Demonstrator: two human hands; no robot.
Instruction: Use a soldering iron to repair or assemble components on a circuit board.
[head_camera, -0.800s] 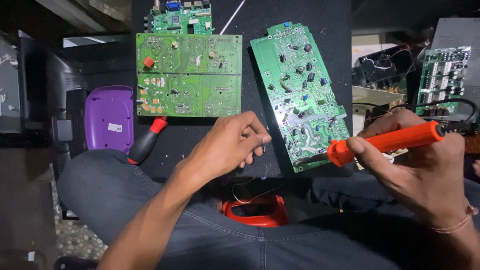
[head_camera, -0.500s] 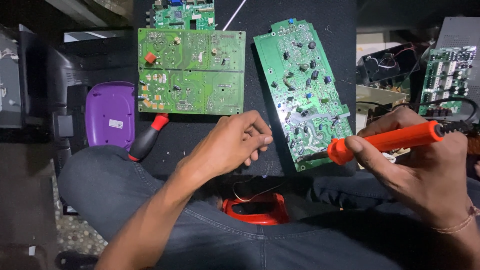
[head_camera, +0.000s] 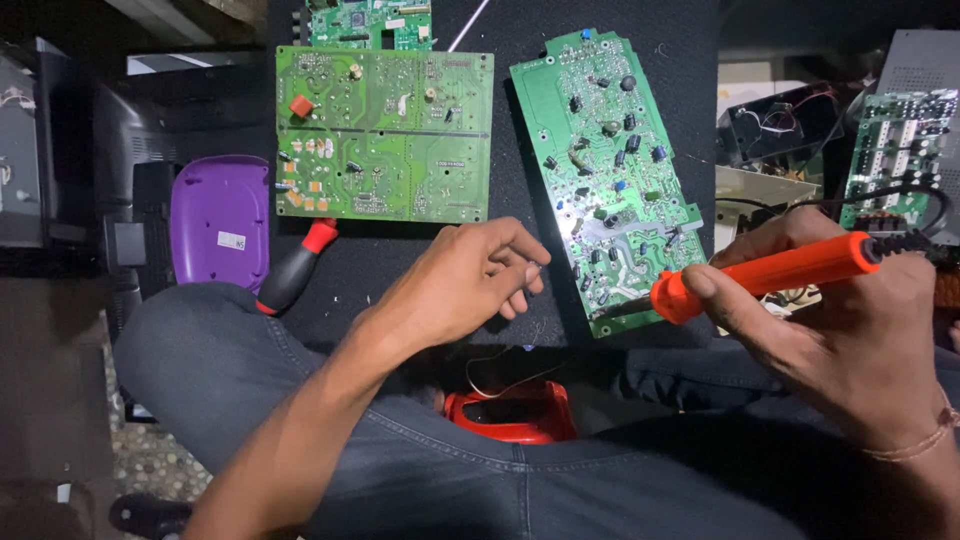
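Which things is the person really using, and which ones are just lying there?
In use:
right hand gripping orange soldering iron
left hand pinching thin wire
tilted green circuit board

Lying about:
big green circuit board
red-and-black screwdriver
purple case
red tool

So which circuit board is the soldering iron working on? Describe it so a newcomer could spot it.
On the black mat lie two large green boards. It is the tilted green board on the right, nearest the right hand with the orange soldering iron. Unlike the square-lying board to its left, it sits slanted and brightly lit.
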